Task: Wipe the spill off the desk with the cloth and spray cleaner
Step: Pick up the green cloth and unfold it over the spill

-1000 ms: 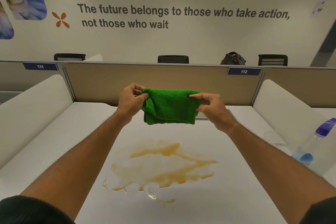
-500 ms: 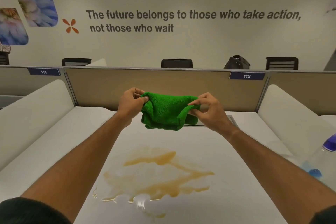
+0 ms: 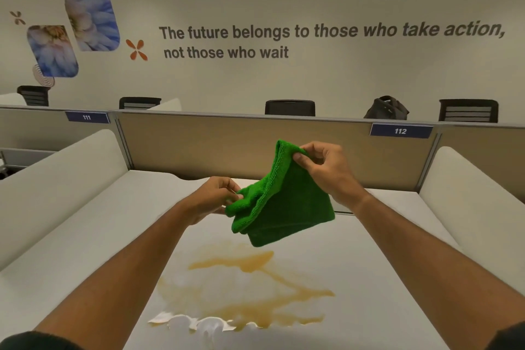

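Note:
A folded green cloth [image 3: 287, 207] hangs in the air above the white desk [image 3: 355, 250], held by both hands. My right hand [image 3: 324, 167] pinches its upper corner high up. My left hand [image 3: 216, 196] grips its lower left edge, lower down. Below the cloth an orange-brown spill [image 3: 255, 290] spreads over the desk's middle, with pale wet glare at its near edge. The spray cleaner is out of view.
A tan partition [image 3: 199, 145] labelled 112 closes the desk's far side. White curved dividers stand at the left [image 3: 56, 179] and right [image 3: 477, 196]. Behind the partition are black chair backs and a dark bag [image 3: 386, 108].
My right hand has lifted its corner of the cloth up while my left hand dropped lower, so the cloth now hangs slanted. The view tilted up and left, and the spray bottle left the frame.

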Available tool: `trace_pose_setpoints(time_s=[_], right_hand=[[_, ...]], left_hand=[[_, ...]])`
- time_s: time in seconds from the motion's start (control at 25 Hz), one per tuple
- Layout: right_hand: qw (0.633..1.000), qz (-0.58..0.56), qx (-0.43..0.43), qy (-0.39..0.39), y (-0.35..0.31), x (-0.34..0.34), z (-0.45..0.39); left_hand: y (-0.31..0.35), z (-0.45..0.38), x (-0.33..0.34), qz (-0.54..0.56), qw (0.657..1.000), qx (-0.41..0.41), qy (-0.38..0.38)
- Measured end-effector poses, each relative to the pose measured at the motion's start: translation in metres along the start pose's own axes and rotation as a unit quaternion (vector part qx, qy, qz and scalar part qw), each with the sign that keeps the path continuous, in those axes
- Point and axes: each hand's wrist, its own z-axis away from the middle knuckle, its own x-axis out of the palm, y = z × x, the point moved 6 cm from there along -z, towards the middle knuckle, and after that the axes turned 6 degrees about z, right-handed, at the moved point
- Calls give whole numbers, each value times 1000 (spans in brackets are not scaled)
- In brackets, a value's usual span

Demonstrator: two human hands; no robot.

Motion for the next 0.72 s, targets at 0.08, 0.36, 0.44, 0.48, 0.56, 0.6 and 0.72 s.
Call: trace_pose_setpoints(time_s=[0.08,0.36,0.44,0.48,0.56,0.6,0.72], right_hand=[[999,13,-4,-38,-2,7,-7],[965,189,-53,-176,-3,24,-20],[957,214,-64,-187,-5,24,-21],[954,221,-70,-190,-6,24,-21],[953,219,-79,-194,-8,22,-21],[954,214,-81,-194,-9,20,-22],[956,207,-79,-194,-8,14,-22]], left_hand=[[7,1,-2,-11,999,27,23],[108,13,9,-131,964,217,77],[135,13,27,-240,935,256,55],[143,12,36,-286,922,260,36],[153,9,54,-364,898,248,0],[154,7,60,-392,889,236,-12],[153,3,76,-440,873,208,-36]])
